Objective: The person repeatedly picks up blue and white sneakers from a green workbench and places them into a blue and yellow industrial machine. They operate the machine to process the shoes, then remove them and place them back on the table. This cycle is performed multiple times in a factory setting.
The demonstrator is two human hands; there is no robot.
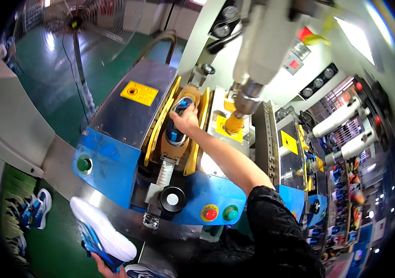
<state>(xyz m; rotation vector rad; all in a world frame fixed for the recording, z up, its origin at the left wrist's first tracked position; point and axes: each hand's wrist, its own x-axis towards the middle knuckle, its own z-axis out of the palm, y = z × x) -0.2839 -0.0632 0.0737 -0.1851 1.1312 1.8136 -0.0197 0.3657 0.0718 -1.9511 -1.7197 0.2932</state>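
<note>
Nearest: left hand [109,270], fingers closed on blue upper of one white-soled shoe [109,236], sole turned up, probably to keep it clear of machine [109,173]. Right of that grip, close: one more shoe [144,271]. Farther ahead, right: one black knob [172,199], one red button [211,214]. Beyond: right hand [187,120] bent over one seated shoe [174,135], presumably steadying it; pinching or only pressing, cannot tell. Yellow plates [191,160] flank that grip both sides. Farthest, ahead-left: one fan [75,23].
</note>
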